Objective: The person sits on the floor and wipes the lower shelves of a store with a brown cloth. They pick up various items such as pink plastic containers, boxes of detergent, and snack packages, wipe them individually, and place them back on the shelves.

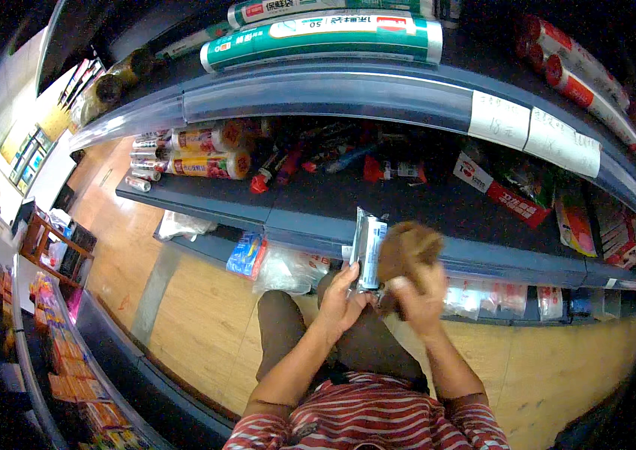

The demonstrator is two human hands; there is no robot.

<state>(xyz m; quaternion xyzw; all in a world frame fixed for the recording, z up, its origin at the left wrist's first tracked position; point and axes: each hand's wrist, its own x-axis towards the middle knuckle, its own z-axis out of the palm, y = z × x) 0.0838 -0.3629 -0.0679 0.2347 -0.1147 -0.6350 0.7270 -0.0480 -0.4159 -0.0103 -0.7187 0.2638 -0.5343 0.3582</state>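
Note:
My left hand point(342, 300) is closed round the lower end of a slim, shiny packet point(370, 244) with a pale blue and white face and a silvery edge. The packet stands roughly upright before the shelf edge. Just to its right, my right hand point(424, 300) grips a bunched brown cloth point(408, 251), slightly blurred. The cloth is close beside the packet; whether they touch, I cannot tell. Behind both hands runs the middle shelf point(310, 225), dark with a grey-blue front.
Above, an upper shelf point(318, 97) holds long green-and-white rolls point(318, 43). Yellow-and-red rolls point(209, 165) lie at the middle shelf's left, a red-and-white box point(505, 191) at its right. Clear plastic bags point(295, 270) fill the low shelf. More goods point(70, 352) line the left.

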